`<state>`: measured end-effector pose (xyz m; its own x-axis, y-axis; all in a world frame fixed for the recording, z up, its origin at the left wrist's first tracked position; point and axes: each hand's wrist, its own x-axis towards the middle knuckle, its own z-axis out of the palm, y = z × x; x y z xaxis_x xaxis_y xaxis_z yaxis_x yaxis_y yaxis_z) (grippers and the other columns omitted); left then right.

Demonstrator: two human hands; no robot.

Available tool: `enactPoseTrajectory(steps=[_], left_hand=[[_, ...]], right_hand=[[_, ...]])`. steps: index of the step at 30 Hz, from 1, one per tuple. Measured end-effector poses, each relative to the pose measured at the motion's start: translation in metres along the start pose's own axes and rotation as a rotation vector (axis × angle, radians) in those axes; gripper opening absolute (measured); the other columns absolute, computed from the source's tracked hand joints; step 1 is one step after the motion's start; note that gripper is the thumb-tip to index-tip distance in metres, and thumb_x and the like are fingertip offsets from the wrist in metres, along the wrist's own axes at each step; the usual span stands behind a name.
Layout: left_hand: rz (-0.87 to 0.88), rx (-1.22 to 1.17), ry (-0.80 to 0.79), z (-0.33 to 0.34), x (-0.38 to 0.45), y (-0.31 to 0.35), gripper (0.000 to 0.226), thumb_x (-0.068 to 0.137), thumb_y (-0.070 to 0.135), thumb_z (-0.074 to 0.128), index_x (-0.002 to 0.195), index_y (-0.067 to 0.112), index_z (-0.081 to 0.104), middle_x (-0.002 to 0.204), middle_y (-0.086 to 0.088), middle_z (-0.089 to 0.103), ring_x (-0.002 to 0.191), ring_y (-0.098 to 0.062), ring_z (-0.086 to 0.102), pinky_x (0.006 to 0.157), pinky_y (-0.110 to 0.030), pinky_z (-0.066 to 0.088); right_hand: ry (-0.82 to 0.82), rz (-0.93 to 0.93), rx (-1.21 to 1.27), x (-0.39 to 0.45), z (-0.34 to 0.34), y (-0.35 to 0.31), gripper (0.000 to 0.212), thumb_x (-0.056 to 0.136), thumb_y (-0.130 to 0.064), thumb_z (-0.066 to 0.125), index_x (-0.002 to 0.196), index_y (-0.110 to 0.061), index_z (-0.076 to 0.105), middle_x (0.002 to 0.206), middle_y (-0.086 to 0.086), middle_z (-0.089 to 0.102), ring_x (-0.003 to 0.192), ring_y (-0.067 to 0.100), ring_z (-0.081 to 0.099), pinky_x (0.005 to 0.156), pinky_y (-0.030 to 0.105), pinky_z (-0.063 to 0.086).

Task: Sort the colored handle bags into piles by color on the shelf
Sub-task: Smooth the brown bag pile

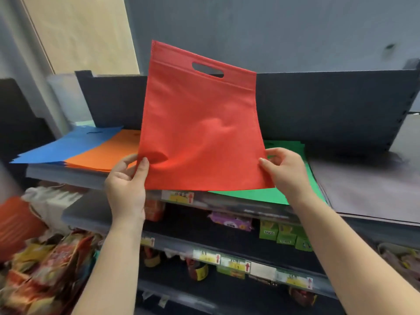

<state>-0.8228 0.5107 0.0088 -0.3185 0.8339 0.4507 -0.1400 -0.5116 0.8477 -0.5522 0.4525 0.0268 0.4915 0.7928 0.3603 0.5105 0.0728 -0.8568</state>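
1. Red bag [200,123]: held upright above the front edge of the top shelf [68,176], its die-cut handle slot at the top and its top edge tilting down to the right. It is a flat, nearly square piece of matte non-woven fabric, slightly dimpled near the middle.
2. The left hand [126,185] pinches the bag's lower left corner, thumb in front and fingers behind.
3. The right hand [284,171] grips the lower right corner with curled fingers.
4. On the shelf lie flat piles: blue bags [68,144] at the left end, orange bags [102,153] overlapping them, green bags [261,194] behind the red one, and dark bags [363,185] at the right end.
5. Lower shelves hold packaged goods [284,235], with blurred price tags [179,196] along their front edges.
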Motion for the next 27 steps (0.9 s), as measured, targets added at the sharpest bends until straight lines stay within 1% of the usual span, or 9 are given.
enactPoseTrajectory(steps=[3,4,6,10,12,15,19,22,27], left_hand=[[0.022,0.112,-0.100,-0.014,0.049,-0.015,0.016,0.088,0.017,0.066,0.082,0.032,0.067,0.075,0.011,0.072,0.072,-0.005,0.067,0.066,-0.019,0.052],[0.037,0.165,-0.131,-0.019,0.065,-0.021,0.015,0.087,0.016,0.067,0.083,0.031,0.065,0.078,0.008,0.071,0.074,-0.009,0.067,0.069,-0.024,0.052],[0.069,0.290,-0.189,-0.026,0.092,-0.035,0.012,0.086,0.016,0.068,0.087,0.026,0.064,0.085,0.002,0.069,0.080,-0.015,0.066,0.073,-0.028,0.052],[0.131,0.562,-0.267,-0.034,0.130,-0.061,0.013,0.085,0.016,0.069,0.097,0.015,0.064,0.085,0.004,0.063,0.078,-0.008,0.059,0.061,-0.012,0.041],[0.115,0.673,-0.337,-0.034,0.141,-0.071,0.014,0.086,0.016,0.068,0.099,0.012,0.064,0.087,0.000,0.063,0.078,-0.012,0.057,0.059,-0.014,0.039],[0.092,0.884,-0.466,-0.034,0.151,-0.081,0.021,0.087,0.023,0.067,0.104,0.011,0.063,0.089,-0.001,0.063,0.082,-0.017,0.057,0.065,-0.026,0.042],[0.162,1.258,-0.619,-0.033,0.155,-0.085,0.035,0.088,0.036,0.062,0.117,0.016,0.057,0.108,-0.003,0.061,0.098,-0.025,0.059,0.071,-0.031,0.044],[0.284,1.295,-0.654,-0.018,0.153,-0.080,0.037,0.090,0.041,0.057,0.119,0.018,0.056,0.116,-0.004,0.053,0.103,-0.026,0.056,0.067,-0.032,0.042],[0.373,1.207,-0.828,0.031,0.147,-0.071,0.040,0.091,0.041,0.055,0.124,0.019,0.053,0.123,-0.004,0.054,0.116,-0.025,0.050,0.086,-0.037,0.045]], right_hand=[[0.076,-0.088,-0.094,0.018,0.033,-0.015,0.018,0.085,-0.010,0.067,0.102,-0.007,0.067,0.067,-0.002,0.060,0.060,0.008,0.052,0.057,0.013,0.040],[0.096,-0.105,-0.130,0.023,0.045,-0.019,0.017,0.085,-0.010,0.067,0.101,-0.009,0.068,0.065,-0.005,0.057,0.058,0.006,0.051,0.053,0.012,0.036],[0.110,-0.121,-0.187,0.029,0.067,-0.025,0.016,0.086,-0.010,0.065,0.102,-0.009,0.067,0.065,-0.003,0.056,0.062,0.013,0.052,0.056,0.022,0.035],[0.114,-0.123,-0.298,0.035,0.106,-0.025,0.016,0.088,-0.007,0.061,0.103,-0.005,0.066,0.066,-0.004,0.053,0.073,0.024,0.053,0.059,0.025,0.026],[0.103,-0.094,-0.371,0.036,0.118,-0.020,0.018,0.089,-0.008,0.058,0.106,-0.005,0.065,0.077,0.001,0.060,0.083,0.028,0.057,0.065,0.026,0.030],[0.046,-0.007,-0.533,0.037,0.132,-0.012,0.025,0.092,-0.013,0.056,0.115,-0.004,0.060,0.110,0.014,0.065,0.104,0.033,0.057,0.080,0.035,0.043],[-0.027,0.126,-0.821,0.038,0.140,-0.005,0.030,0.092,-0.026,0.055,0.117,-0.009,0.057,0.118,0.012,0.062,0.109,0.033,0.057,0.080,0.036,0.046],[-0.009,0.144,-0.938,0.040,0.135,-0.008,0.035,0.093,-0.035,0.053,0.119,-0.012,0.055,0.120,0.009,0.061,0.110,0.031,0.057,0.078,0.034,0.045],[0.049,0.028,-0.978,0.043,0.108,-0.023,0.037,0.093,-0.039,0.051,0.123,-0.016,0.055,0.120,0.004,0.059,0.112,0.026,0.056,0.080,0.033,0.045]])
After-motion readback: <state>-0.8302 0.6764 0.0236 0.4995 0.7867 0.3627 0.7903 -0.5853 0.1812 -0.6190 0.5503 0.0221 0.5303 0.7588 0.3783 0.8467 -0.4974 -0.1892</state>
